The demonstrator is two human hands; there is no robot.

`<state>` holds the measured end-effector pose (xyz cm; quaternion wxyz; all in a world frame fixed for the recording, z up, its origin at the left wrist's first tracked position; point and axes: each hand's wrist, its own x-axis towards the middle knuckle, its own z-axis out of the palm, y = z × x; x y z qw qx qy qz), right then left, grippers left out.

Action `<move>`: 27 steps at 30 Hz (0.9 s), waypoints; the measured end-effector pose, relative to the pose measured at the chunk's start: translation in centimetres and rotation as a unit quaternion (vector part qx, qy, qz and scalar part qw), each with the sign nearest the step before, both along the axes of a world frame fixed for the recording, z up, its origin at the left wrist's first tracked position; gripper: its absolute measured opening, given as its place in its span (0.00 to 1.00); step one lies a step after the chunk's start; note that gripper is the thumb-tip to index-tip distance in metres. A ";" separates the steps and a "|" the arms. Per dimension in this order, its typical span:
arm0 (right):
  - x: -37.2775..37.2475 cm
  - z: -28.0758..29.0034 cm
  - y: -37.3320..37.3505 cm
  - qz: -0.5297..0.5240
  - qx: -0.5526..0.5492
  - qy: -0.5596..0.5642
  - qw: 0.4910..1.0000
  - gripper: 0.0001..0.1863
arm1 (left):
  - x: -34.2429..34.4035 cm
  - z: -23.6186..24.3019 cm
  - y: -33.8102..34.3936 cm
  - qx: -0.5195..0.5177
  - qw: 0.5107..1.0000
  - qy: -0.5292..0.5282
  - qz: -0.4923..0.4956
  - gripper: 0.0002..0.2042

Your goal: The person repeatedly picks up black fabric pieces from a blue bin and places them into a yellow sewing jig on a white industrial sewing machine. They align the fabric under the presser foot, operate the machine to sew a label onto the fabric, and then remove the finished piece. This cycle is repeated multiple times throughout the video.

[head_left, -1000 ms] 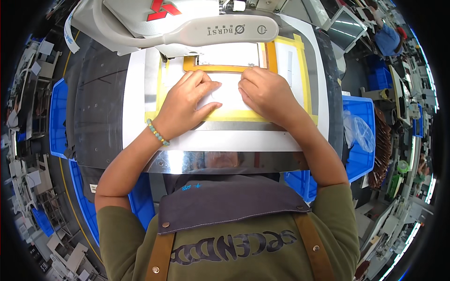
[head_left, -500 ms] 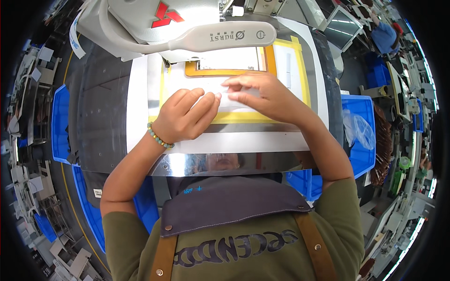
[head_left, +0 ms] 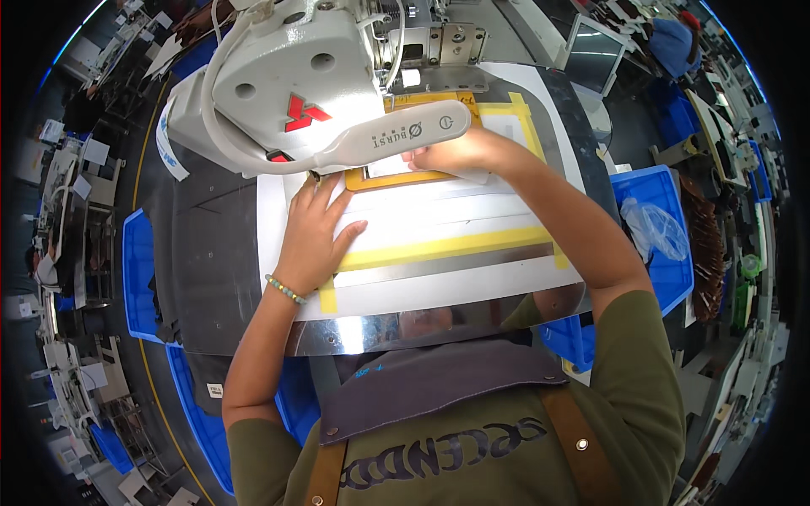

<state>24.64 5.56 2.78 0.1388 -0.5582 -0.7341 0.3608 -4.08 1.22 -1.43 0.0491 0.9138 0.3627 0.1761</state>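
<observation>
My left hand (head_left: 315, 232) rests with fingers spread on the white taped sheet (head_left: 422, 212), left of an orange rectangular frame (head_left: 401, 181). Its fingertips reach toward the machine head (head_left: 278, 84), near its lower edge. My right hand (head_left: 451, 152) is over the frame's inside, fingers bent and partly hidden behind the long pale grey lamp arm (head_left: 375, 135); what they hold, if anything, I cannot make out. Yellow tape (head_left: 447, 242) borders the sheet on a metal plate, and a red emblem sits on the machine.
Blue bins (head_left: 139, 278) stand either side of the dark table (head_left: 215, 253), the right one (head_left: 675, 270) with clear plastic in it. A small screen (head_left: 591, 55) is at back right. A co-worker in blue (head_left: 671, 46) is at far upper right, among other workstations.
Both my hands have moved forward: the left has flattened out, and the right has gone up over the frame behind the lamp arm. The camera view has shifted, showing more of the machine.
</observation>
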 end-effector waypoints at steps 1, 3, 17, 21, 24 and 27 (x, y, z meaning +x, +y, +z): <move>-0.5 0.1 0.0 -0.002 0.022 0.003 1.000 0.05 | 0.0 0.0 0.0 -0.005 1.000 0.015 -0.005 0.27; -1.2 0.3 0.0 -0.005 0.065 0.010 0.998 0.04 | 0.0 0.1 0.1 -0.032 0.998 0.046 -0.014 0.31; -1.5 -0.2 1.2 0.045 0.014 0.038 0.998 0.13 | 0.4 0.1 0.1 -0.021 0.997 0.068 -0.014 0.30; -1.7 -0.2 1.3 0.040 -0.009 0.007 0.999 0.15 | 0.4 0.0 0.2 -0.035 0.997 0.062 -0.009 0.30; 1.0 1.3 1.6 0.060 -0.021 0.008 0.998 0.17 | 0.5 0.0 0.2 -0.037 0.998 0.049 -0.007 0.30; 4.1 2.2 2.2 0.080 -0.007 -0.046 0.996 0.16 | 0.9 0.1 -0.2 -0.051 0.997 0.054 0.011 0.30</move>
